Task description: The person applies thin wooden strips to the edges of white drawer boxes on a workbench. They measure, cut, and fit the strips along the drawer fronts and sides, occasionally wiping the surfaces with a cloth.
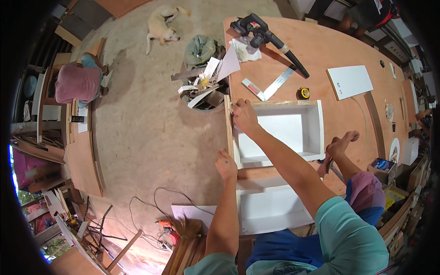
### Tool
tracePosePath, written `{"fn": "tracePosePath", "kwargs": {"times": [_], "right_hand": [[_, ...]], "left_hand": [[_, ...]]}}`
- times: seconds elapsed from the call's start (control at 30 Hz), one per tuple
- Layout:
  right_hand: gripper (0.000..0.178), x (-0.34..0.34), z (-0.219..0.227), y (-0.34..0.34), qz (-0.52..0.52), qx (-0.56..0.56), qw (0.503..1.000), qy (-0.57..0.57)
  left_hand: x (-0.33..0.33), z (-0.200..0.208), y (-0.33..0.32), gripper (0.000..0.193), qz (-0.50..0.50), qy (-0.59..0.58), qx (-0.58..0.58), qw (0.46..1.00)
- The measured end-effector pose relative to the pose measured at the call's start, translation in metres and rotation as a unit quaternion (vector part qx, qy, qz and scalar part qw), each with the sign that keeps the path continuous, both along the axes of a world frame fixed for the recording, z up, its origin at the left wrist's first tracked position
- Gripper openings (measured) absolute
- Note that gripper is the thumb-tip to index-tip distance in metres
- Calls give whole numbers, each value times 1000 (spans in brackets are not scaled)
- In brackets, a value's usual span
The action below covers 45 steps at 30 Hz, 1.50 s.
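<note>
A long narrow wooden panel (pixel 228 130) stands on edge along the left side of a white drawer box (pixel 280 133). My left hand (pixel 226 166) is closed round the panel's near end. At the far end, my right hand (pixel 244 115) grips the panel by the corner of the box, its arm reaching across the box. Part of its fingers is hidden, and whatever small thing may be under them cannot be made out. Nearer to me lies a second white drawer box (pixel 275 208).
On the wooden worktable (pixel 316 55) are a black cordless blower (pixel 263 36), a try square (pixel 277 85), a tape measure (pixel 303 93) and a white panel (pixel 349 81). A scrap bin (pixel 206 94) stands beside it. A dog (pixel 161 27) lies on the floor; a person (pixel 82 82) bends at the left.
</note>
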State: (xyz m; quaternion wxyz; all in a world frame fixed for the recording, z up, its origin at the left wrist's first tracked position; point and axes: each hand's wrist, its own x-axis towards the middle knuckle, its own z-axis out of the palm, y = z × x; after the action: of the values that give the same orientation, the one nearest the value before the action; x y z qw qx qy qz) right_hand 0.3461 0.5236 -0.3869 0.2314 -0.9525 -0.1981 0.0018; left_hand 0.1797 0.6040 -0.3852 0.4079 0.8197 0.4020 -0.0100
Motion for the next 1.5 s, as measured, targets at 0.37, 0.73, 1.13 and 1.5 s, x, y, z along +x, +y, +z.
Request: {"fn": "tracePosePath", "kwargs": {"times": [0.37, 0.73, 1.13, 1.5], "right_hand": [[20, -17, 3, 4, -16, 19, 999, -43], [18, -80, 7, 0, 49, 15, 998, 23], [19, -133, 6, -21, 130, -20, 990, 44], [15, -20, 3, -6, 12, 13, 1000, -26]], "left_hand": [[-2, -6, 2, 48, -7, 10, 14, 1000], [-7, -9, 10, 50, 12, 37, 25, 999], [-2, 7, 4, 44, 38, 8, -40, 998], [1, 7, 0, 44, -11, -8, 19, 1000]]}}
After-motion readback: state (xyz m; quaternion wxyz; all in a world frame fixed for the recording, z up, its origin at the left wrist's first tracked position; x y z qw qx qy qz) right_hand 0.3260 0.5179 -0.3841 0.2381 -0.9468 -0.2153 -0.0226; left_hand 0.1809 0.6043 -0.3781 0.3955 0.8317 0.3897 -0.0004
